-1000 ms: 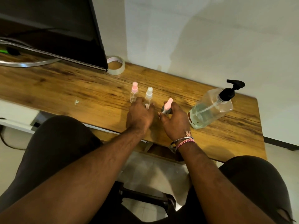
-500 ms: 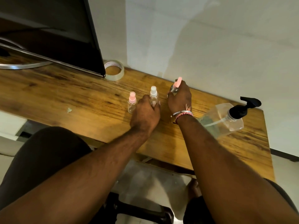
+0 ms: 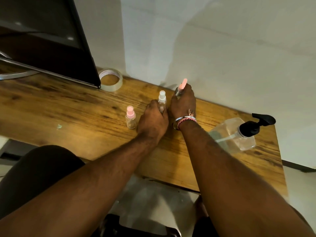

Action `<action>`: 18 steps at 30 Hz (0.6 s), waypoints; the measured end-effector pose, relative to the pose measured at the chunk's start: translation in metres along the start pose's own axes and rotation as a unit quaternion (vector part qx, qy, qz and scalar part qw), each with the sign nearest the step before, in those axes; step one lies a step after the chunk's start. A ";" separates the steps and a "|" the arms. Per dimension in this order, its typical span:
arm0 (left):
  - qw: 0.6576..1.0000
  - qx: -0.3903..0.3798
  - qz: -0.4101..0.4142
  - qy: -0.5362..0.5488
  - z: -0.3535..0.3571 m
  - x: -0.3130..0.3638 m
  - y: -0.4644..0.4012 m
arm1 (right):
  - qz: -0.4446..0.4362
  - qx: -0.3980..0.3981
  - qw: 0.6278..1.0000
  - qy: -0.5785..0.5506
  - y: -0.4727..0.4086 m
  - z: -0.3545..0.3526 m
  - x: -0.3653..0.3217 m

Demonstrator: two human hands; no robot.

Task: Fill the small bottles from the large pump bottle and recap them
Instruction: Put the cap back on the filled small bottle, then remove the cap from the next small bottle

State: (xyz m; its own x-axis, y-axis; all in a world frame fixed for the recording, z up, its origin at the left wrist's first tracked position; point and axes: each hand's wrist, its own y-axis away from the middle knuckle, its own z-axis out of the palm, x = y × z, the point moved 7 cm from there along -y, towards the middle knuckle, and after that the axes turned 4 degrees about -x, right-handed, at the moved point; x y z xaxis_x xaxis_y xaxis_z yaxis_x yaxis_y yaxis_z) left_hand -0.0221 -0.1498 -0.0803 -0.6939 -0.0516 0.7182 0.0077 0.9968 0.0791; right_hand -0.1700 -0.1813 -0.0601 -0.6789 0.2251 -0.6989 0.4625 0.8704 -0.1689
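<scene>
Head view showed two bare arms reaching up from the bottom of the frame over a wooden desk point(image 3: 68, 106). At middle right, the large pump bottle point(image 3: 239, 134) with a black pump top lay tipped toward the right; it was clear, and how much was inside could not be told. Near the middle, the left hand point(image 3: 153, 119) curled around the white-capped small bottle point(image 3: 162, 98), which stood on the desk. Just left of that hand stood a pink-capped small bottle point(image 3: 130, 119), upright and looking empty. A little higher, the right hand point(image 3: 183, 101) gripped another pink-capped bottle point(image 3: 182, 85) near the wall, tilted, its body mostly hidden by fingers. Bracelets point(image 3: 185, 119) circled the right wrist. Farther back, at upper left, a tape roll point(image 3: 111, 79) sat beside a dark screen point(image 3: 51, 40).
</scene>
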 end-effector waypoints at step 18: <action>0.999 -0.036 -0.016 0.000 -0.012 -0.006 0.044 | -0.024 -0.055 0.998 -0.020 0.097 -0.025 -0.010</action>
State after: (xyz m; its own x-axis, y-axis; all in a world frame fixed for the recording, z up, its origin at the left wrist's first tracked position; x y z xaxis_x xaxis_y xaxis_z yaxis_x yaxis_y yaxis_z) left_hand -0.0094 -0.1066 -0.0730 -0.6943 -0.0827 0.7149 0.0380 0.9878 0.1512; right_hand -0.1326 -0.0877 -0.0521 -0.6742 0.1670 -0.7195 0.3636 0.9229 -0.1265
